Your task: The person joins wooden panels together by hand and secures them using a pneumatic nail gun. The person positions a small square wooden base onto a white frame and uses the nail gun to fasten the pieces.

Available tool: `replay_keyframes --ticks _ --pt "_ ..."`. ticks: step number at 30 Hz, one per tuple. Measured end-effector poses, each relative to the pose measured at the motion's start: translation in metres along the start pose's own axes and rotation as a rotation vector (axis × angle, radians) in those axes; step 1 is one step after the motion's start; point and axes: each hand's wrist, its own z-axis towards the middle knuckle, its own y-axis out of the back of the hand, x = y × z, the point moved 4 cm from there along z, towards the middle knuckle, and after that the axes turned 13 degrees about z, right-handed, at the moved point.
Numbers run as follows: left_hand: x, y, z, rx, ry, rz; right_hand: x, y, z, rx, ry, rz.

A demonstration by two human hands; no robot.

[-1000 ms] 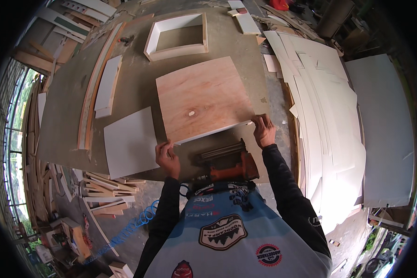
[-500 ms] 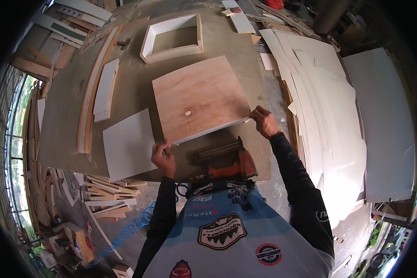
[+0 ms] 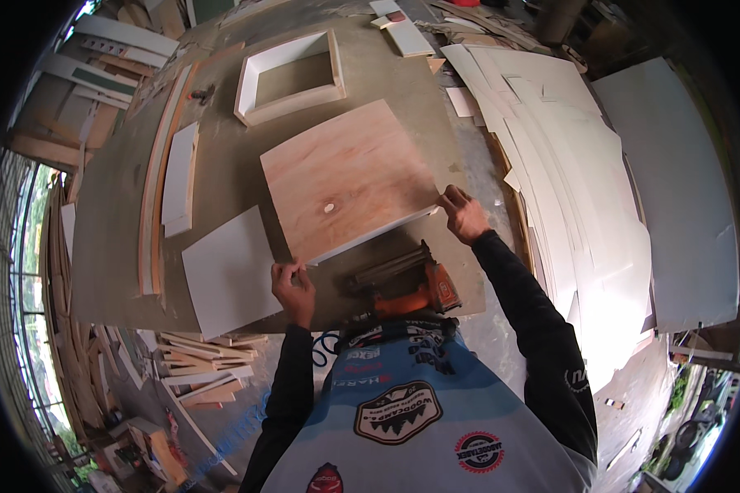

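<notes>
A square plywood panel (image 3: 349,172) with a pale round spot lies over a white-sided frame, whose near side (image 3: 378,236) shows beneath its edge. At the near left corner, my left hand (image 3: 294,292) is closed with thumb and fingers pinched on the panel edge. My right hand (image 3: 466,215) pinches the near right corner in the same way. Between my body and the panel an orange nail gun (image 3: 415,292) rests on its side. Just left of my left hand lies a flat white board (image 3: 232,275).
An open white rectangular frame (image 3: 292,78) stands on the worktable (image 3: 411,74) beyond the panel. To the left are a white-faced piece (image 3: 180,181) and long wooden strips (image 3: 163,181). White sheets (image 3: 567,189) are stacked at right. Wood offcuts (image 3: 205,366) lie below the table's left side.
The whole view has shifted and turned slightly. Both hands stay at the panel's near corners, and the panel's place on the table looks about the same.
</notes>
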Motion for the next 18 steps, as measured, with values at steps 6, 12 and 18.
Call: replay_keyframes --ticks 6,12,18 --pt "-0.069 0.021 0.068 0.042 -0.439 0.038 0.011 0.002 0.006 0.013 -0.025 -0.077" --pt "-0.221 -0.085 0.121 0.704 -0.785 -0.431 0.015 0.003 0.004 -0.034 -0.066 -0.131" --pt "-0.245 -0.175 0.125 0.846 -1.087 -0.284 0.023 -0.003 -0.001 -0.137 -0.238 -0.101"
